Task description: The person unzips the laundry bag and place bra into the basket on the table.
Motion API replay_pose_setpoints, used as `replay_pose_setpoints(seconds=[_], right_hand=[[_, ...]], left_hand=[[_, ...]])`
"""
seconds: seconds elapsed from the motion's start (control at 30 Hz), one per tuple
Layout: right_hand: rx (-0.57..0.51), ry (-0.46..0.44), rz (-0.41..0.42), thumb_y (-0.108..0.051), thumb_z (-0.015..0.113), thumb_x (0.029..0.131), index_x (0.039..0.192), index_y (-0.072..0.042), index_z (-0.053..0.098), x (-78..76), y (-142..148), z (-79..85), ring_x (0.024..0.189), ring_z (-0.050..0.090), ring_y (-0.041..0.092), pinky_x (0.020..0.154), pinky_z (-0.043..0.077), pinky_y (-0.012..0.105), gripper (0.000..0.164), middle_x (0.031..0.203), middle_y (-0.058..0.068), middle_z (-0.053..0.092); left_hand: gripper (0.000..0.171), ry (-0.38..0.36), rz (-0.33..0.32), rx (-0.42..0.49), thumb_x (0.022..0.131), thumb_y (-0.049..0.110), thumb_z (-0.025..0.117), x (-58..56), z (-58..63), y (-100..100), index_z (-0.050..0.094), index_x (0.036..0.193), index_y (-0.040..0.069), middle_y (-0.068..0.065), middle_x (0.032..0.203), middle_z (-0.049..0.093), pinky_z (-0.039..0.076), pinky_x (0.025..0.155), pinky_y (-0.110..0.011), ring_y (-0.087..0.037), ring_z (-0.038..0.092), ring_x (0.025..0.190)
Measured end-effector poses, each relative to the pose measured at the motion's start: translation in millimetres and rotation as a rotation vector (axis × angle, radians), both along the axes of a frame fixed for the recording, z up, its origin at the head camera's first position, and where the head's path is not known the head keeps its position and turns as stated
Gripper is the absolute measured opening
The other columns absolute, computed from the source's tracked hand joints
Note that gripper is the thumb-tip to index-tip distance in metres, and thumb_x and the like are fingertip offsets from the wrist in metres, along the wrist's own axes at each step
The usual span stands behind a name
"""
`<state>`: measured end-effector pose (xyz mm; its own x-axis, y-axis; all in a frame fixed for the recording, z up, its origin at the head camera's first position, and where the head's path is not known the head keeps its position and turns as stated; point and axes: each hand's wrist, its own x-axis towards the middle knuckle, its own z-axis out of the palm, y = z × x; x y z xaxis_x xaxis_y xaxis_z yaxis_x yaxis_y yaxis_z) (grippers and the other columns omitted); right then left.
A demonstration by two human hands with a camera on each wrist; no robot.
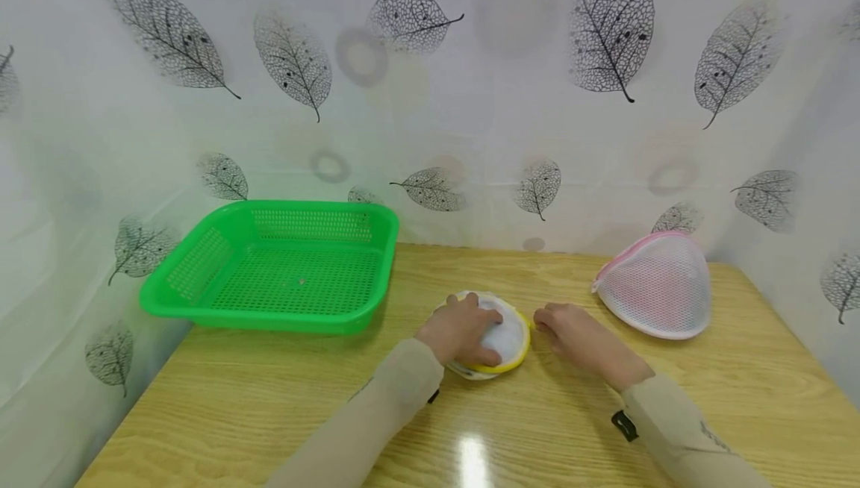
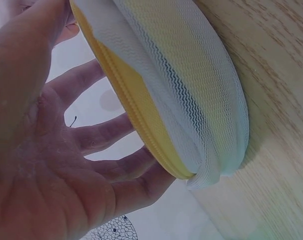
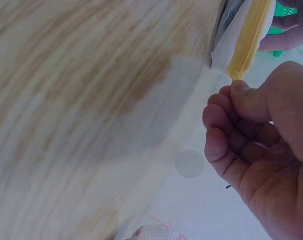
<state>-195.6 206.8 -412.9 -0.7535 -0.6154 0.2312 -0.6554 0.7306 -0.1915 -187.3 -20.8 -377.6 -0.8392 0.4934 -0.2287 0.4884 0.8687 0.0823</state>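
Note:
A round mesh laundry bag, white with a yellow zipper rim, lies on the table in front of me. My left hand rests on its top with the fingers spread. The left wrist view shows the bag's side bulging in soft folds under the yellow zipper. At the bag's right edge, my right hand pinches the small yellow end of the zipper between thumb and forefinger, its other fingers curled. Whether that end is the pull tab or a loop is too small to tell.
A green plastic basket with slotted walls stands at the back left. Toward the back right lies another mesh bag, white and pink with a pink zipper edge. A leaf-patterned curtain hangs behind the wooden table.

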Motion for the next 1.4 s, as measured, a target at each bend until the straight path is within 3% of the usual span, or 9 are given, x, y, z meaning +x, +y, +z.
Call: replay_pose_setpoints(seconds=[0.73, 1.4], right_hand=[[0.016, -0.045, 0.004, 0.004, 0.066, 0.092, 0.084, -0.011, 0.063, 5.2, -1.6, 0.6, 0.071, 0.049, 0.003, 0.065, 0.048, 0.028, 0.018, 0.076, -0.005, 0.058], [0.022, -0.024, -0.011, 0.005, 0.066, 0.091, 0.083, -0.011, 0.063, 8.4, 0.3, -1.2, 0.070, 0.048, 0.003, 0.064, 0.048, 0.027, 0.018, 0.075, -0.004, 0.057]], left_hand=[[0.060, 0.012, 0.012, -0.010, 0.089, 0.058, 0.070, -0.8, -3.2, -0.9, 0.058, 0.143, 0.035, -0.009, 0.141, 0.056, 0.056, 0.088, -0.046, -0.035, 0.058, 0.116], [0.061, 0.029, 0.015, -0.014, 0.088, 0.058, 0.071, 1.8, -1.7, 0.6, 0.058, 0.142, 0.035, -0.009, 0.138, 0.057, 0.056, 0.086, -0.043, -0.033, 0.057, 0.113]])
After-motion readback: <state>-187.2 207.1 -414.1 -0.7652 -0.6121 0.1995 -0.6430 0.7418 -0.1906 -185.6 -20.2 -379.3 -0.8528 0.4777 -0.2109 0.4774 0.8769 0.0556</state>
